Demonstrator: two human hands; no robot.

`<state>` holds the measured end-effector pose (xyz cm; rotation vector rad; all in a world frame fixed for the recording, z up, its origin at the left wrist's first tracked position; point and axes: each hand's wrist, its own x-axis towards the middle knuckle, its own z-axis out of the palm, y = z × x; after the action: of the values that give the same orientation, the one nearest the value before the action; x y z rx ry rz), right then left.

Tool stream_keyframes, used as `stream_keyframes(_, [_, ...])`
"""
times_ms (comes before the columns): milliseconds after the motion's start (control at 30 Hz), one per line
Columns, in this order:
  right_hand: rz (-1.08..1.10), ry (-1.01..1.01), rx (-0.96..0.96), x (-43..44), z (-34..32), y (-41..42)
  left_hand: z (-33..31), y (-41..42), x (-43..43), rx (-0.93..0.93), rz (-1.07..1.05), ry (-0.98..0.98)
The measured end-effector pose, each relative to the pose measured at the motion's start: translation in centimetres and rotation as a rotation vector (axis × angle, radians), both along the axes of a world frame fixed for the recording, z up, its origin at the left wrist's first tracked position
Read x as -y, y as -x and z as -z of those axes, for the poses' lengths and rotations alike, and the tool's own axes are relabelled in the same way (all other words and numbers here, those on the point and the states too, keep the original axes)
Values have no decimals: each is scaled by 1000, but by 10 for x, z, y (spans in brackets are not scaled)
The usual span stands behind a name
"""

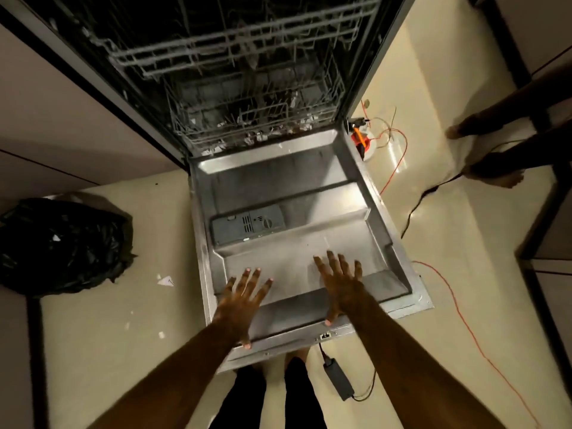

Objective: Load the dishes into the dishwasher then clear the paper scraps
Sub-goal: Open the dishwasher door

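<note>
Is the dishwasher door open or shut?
Open. The door is swung down toward the person with its metal inner side facing up, and the racks inside the machine show behind it.

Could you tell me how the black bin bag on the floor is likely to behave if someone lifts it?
The black bin bag would probably be floppy: it lies slumped and crumpled on the floor. Its thin, glossy film suggests it is light and may slip when gripped. It looks unlikely to roll, since it sags rather than stands.
</note>
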<state>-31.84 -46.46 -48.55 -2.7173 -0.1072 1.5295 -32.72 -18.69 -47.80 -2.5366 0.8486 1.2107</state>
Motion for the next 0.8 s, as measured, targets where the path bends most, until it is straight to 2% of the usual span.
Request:
stream_keyframes(200, [72, 1, 99, 4, 63, 30, 71, 31, 7, 57, 26, 38])
stream_keyframes(433, [60, -7, 166, 11, 95, 44, 106, 42, 3, 59, 7, 55])
stream_keyframes(533, [107, -83, 222, 11, 84, 42, 95, 27, 5, 100, 22, 79])
stream_keyframes(667, [153, -82, 317, 1, 55, 12, 60, -14, 6, 166, -101, 164])
stream_keyframes(800, [175, -117, 457, -11, 3, -49, 16, -85, 2, 393, -145, 297])
